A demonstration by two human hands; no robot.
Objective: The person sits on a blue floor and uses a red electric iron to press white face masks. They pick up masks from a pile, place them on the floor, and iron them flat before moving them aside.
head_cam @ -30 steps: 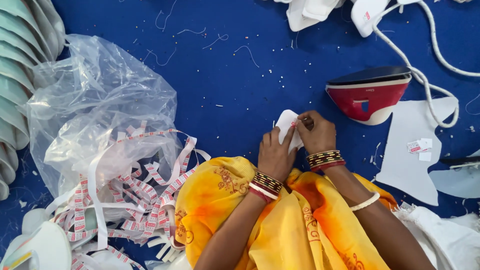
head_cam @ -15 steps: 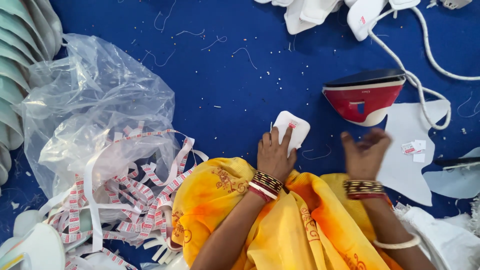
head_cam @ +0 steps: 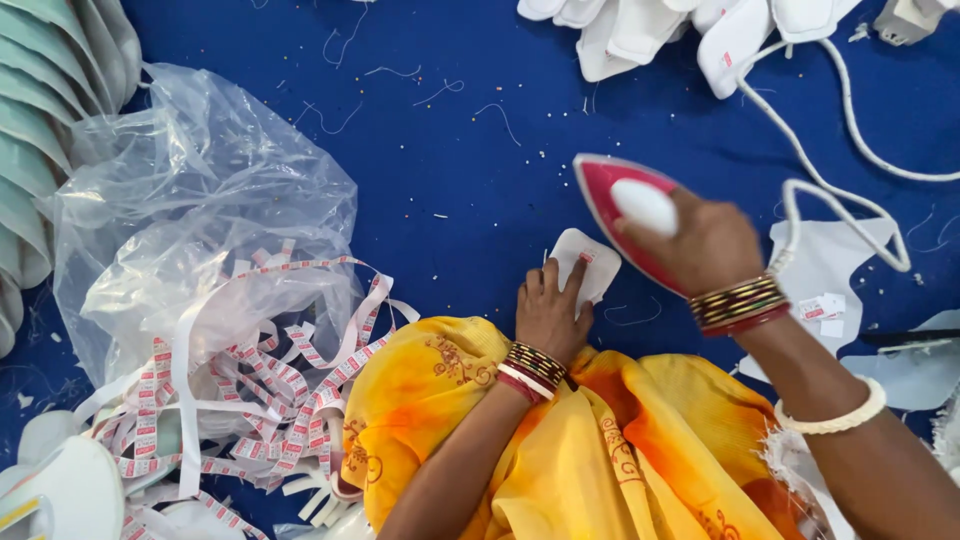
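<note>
— White fabric piece [head_cam: 585,268] lies flat on the blue counter [head_cam: 450,150], just beyond the yellow cloth [head_cam: 560,440] over the person's lap.

— And the hands?

— Left hand [head_cam: 548,312] is spread flat, fingers pressing the near edge of the piece. Right hand [head_cam: 700,245] is closed around the white handle of a pink iron [head_cam: 618,215], whose edge touches the piece on its right side.

— Around them?

— A white cord [head_cam: 850,130] runs far right from the iron. To the left, a clear plastic bag [head_cam: 200,240] sits over a tangle of red-and-white label strips [head_cam: 270,390]. White pieces [head_cam: 680,30] are heaped at the far edge.
</note>
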